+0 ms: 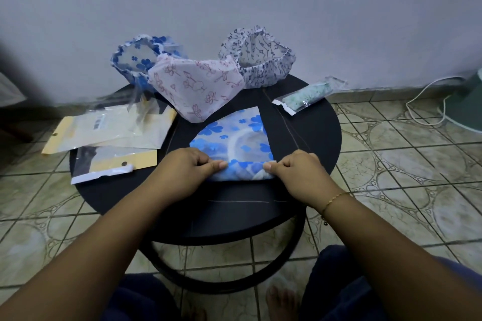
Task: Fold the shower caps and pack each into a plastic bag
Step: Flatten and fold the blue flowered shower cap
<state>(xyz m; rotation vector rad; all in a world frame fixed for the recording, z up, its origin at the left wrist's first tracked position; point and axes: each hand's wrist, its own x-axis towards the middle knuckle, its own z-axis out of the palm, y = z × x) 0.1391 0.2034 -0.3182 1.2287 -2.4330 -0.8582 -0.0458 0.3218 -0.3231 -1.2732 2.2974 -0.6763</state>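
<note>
A blue-flowered shower cap (234, 138) lies flattened in the middle of the round black table (307, 122). Its near edge is rolled over. My left hand (193, 167) pinches that edge at its left end and my right hand (292, 168) pinches it at the right end. Behind it lie a pink-printed cap (198, 86), another blue-flowered cap (138, 60) at the back left and a dark-sprigged white cap (260, 57) at the back right. A packed green-patterned cap in a plastic bag (307, 96) lies at the right.
Several flat plastic bags with yellow card backing (109, 130) lie on the table's left side, one nearer (114, 164). The floor is tiled, a white cable (427, 96) runs along the wall at right. My knees and bare feet are below the table.
</note>
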